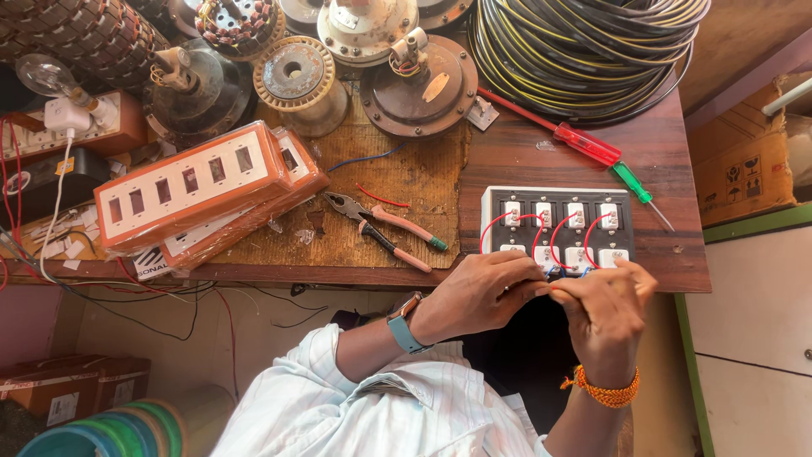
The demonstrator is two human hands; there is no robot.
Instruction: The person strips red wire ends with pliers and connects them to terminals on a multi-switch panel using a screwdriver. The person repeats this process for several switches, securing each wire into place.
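Switchboard point(558, 222) wires between both hands' fingertips.

Orange boxes: we see two long, flat orange-and-white packages point(190, 190) stacked at an angle on the left of the desk point(541, 156), the top one showing a row of small rectangular windows.
White label: a pale printed label point(152, 262) peeks out beneath the lower box at the desk's front edge.
Cardboard carton: at far right, beside the desk, we note a brown carton point(744, 161) bearing small black handling symbols point(744, 176).
Floor boxes: at lower left, under the desk, we find brown boxes point(63, 393) with white labels point(62, 409).
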